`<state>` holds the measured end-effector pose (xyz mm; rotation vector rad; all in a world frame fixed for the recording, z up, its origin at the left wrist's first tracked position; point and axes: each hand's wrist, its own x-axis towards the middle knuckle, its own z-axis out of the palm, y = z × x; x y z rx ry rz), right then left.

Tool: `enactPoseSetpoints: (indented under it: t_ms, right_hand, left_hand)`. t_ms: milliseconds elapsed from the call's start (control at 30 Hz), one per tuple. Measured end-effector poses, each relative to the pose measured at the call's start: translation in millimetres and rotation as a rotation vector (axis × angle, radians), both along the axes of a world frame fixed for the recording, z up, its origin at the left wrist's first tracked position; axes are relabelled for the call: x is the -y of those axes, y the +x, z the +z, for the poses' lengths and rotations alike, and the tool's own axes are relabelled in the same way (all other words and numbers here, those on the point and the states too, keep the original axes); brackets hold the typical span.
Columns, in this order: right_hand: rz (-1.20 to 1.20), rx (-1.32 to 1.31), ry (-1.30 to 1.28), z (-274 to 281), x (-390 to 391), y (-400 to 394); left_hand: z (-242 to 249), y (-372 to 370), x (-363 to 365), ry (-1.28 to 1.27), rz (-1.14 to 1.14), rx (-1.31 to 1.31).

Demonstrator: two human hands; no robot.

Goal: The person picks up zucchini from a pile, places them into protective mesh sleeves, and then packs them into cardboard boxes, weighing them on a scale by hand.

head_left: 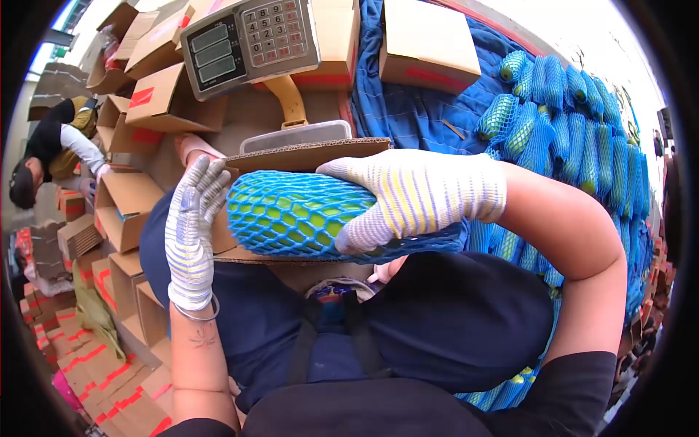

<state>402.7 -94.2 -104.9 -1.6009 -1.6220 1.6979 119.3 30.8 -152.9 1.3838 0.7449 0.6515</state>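
Observation:
My right hand (419, 191), in a striped knit glove, grips a long green fruit in a blue foam net (298, 215) from above and the side. The fruit lies sideways over an open cardboard box (309, 155), whose far flap shows behind it, and hides most of the inside. My left hand (191, 229), gloved alike, stands upright at the box's left side, fingers stretched out and holding nothing. Just beyond the box is a weighing scale (251, 42) with a keypad and displays, its clear tray (295, 135) close to the far flap.
Many net-wrapped fruits (575, 138) are stacked on the right beside a blue cloth (415, 109). A cardboard carton (428, 44) sits on that cloth. Open boxes (127, 207) line the left, with flattened cartons (102, 379) lower down. A co-worker (54, 153) bends among boxes at far left.

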Motion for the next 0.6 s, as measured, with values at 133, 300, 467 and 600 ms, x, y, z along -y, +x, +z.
enactPoseSetpoints:
  t_ms: [133, 300, 467, 600]
  right_hand:
    - [0.249, 0.329, -0.183, -43, -46, -56]
    - [0.420, 0.729, -0.052, -138, -20, -108]
    - [0.648, 0.693, 0.118, -72, -21, -86]
    - [0.575, 0.314, 0.136, 4, 16, -39]
  left_hand:
    - [-1, 3, 0, 0.097, -0.076, -0.119]
    - [-11, 27, 16, 0.197, -0.516, -0.413]
    - [-36, 35, 12, 0.631, -0.831, -0.650]
    - [-48, 37, 6, 0.736, -0.910, -0.680]
